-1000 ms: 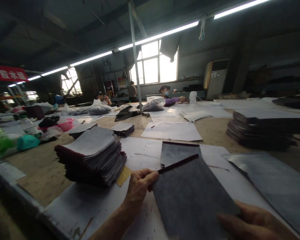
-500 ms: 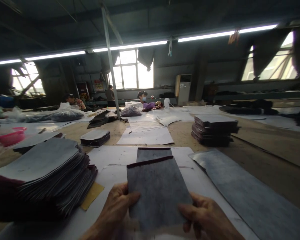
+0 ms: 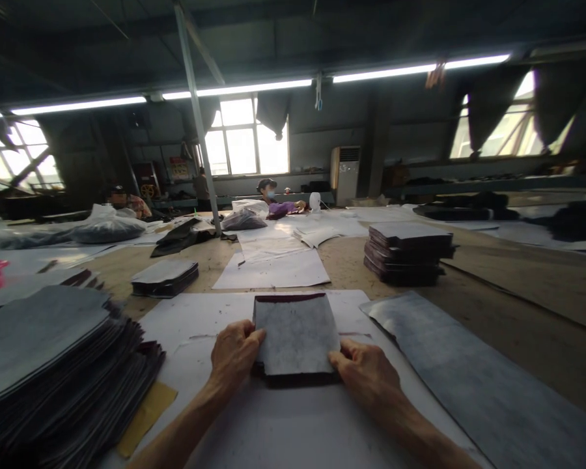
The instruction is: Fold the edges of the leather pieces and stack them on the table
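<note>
A grey-backed fabric piece (image 3: 295,335) with dark maroon edges lies on the white sheet (image 3: 283,423) in front of me. Dark layers show beneath its near edge, so it seems to rest on other pieces; how many is hidden. My left hand (image 3: 235,352) is closed on its left edge, thumb on top. At the right edge, my right hand (image 3: 364,368) pinches the same piece near its lower corner. To my left rises a tall stack of similar grey pieces (image 3: 43,339). A long grey fabric strip (image 3: 469,352) lies to my right.
Beyond the white sheet stand a thick stack (image 3: 409,251) at right and a smaller one (image 3: 165,273) at left. A yellow piece (image 3: 149,417) pokes out beside the tall stack. Farther back are plastic bags (image 3: 110,225), a metal post (image 3: 198,124) and a masked person (image 3: 273,198).
Both hands have moved forward and down with the fabric piece, from held up and tilted to lying over the piece on the sheet. The view has turned slightly right.
</note>
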Motion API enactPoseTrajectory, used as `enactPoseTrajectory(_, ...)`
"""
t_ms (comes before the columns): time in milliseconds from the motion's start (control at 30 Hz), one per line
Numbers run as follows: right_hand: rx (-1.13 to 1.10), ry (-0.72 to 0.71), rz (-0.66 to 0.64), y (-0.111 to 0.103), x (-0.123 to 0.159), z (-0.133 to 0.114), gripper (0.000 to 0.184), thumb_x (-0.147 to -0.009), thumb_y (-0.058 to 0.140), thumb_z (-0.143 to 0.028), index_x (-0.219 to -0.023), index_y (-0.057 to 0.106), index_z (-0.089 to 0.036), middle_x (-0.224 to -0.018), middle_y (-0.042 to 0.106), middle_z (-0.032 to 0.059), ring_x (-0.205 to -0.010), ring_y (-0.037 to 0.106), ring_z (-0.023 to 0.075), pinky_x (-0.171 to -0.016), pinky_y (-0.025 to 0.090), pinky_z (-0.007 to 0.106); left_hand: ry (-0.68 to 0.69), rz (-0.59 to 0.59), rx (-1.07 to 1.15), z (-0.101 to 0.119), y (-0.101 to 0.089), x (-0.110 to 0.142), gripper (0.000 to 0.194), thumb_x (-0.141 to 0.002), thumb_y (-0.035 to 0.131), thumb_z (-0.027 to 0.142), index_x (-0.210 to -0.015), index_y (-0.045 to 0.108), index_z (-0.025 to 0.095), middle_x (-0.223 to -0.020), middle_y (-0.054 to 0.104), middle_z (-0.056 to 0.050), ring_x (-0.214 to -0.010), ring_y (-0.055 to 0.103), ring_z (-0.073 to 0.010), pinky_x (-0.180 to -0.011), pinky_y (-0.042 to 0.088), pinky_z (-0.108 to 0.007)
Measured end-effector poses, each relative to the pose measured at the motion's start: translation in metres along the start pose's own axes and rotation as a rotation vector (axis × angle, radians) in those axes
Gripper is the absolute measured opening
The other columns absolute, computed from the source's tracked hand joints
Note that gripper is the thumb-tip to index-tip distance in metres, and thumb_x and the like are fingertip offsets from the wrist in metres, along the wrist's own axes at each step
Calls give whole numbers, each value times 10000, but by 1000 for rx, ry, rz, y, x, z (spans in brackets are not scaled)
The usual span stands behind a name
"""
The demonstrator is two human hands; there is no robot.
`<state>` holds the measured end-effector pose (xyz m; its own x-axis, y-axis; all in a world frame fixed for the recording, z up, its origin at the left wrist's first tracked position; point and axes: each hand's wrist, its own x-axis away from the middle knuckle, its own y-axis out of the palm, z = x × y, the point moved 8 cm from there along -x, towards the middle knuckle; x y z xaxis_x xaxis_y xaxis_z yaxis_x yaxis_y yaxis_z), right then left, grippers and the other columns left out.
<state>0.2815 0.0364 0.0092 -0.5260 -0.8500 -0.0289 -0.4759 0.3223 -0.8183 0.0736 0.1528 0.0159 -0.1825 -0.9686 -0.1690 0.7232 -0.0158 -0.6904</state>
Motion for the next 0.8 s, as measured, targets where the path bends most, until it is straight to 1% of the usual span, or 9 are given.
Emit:
enactPoseTrajectory(133, 62, -25, -7, 1, 3, -3, 298, -859, 436, -250, -574, 475, -172, -615, 538, -7, -606, 489, 143, -509, 231, 216, -5, 6, -79, -2, -2, -1, 235, -771, 481, 323, -603, 547, 172, -630, 565, -11, -674, 524, -171, -577, 296, -221)
enactPoseTrajectory(333, 122, -56, 21, 3, 3, -7, 303, -873, 452, -241, -584, 513, -174, -622, 556, 5, -603, 498, 147, -513, 222, 220, -31, 36, -201, -3, -4, -3, 251, -789, 465, 350, -618, 555, 191, -676, 603, -9, -716, 549, -190, -562, 292, -234)
enactPoseTrajectory(467, 157, -51, 34, -2, 4, -6, 363, -904, 456, -339, -594, 556, -179, -611, 558, 8, -598, 512, 146, -498, 218, 222, -27, 66, -296, -3, -4, 0, 267, -803, 459, 404, -660, 568, 207, -690, 615, -24, -731, 562, -224, -569, 298, -260)
enactPoseTrajectory(567, 193, -61, 34, -14, 9, -6, 437, -935, 411, -408, -604, 586, -182, -626, 573, 6, -610, 530, 138, -492, 232, 221, -5, 95, -361, -4, -6, 3, 321, -823, 429, 473, -720, 559, 198, -671, 597, -53, -715, 567, -263, -572, 311, -289)
enactPoseTrajectory(633, 228, -84, 28, -25, 18, -2, 385, -917, 462, -395, -627, 604, -186, -631, 581, -2, -622, 540, 134, -499, 250, 218, 30, 138, -390, -4, -11, 4, 357, -835, 401, 508, -840, 544, 181, -720, 594, -71, -739, 572, -280, -592, 341, -309)
enactPoseTrajectory(700, 270, -114, 19, -40, 33, 7, 249, -863, 560, -330, -666, 619, -189, -650, 589, -11, -633, 544, 132, -518, 276, 215, 93, 210, -408, -3, -17, 6, 381, -838, 400, 495, -984, 504, 159, -827, 590, -86, -823, 567, -277, -653, 382, -325)
enactPoseTrajectory(733, 292, -129, 18, -48, 43, 14, 175, -834, 598, -283, -688, 625, -190, -676, 595, -14, -644, 545, 132, -538, 294, 215, 150, 260, -425, 1, -21, 9, 395, -836, 401, 480, -1029, 486, 146, -881, 581, -95, -871, 556, -275, -693, 397, -330)
enactPoseTrajectory(800, 334, -153, 29, -67, 65, 34, 61, -799, 631, -200, -740, 635, -185, -762, 604, -7, -705, 546, 141, -611, 338, 222, 307, 368, -466, 13, -27, 18, 415, -835, 383, 465, -1046, 484, 122, -926, 561, -113, -915, 535, -282, -740, 416, -340)
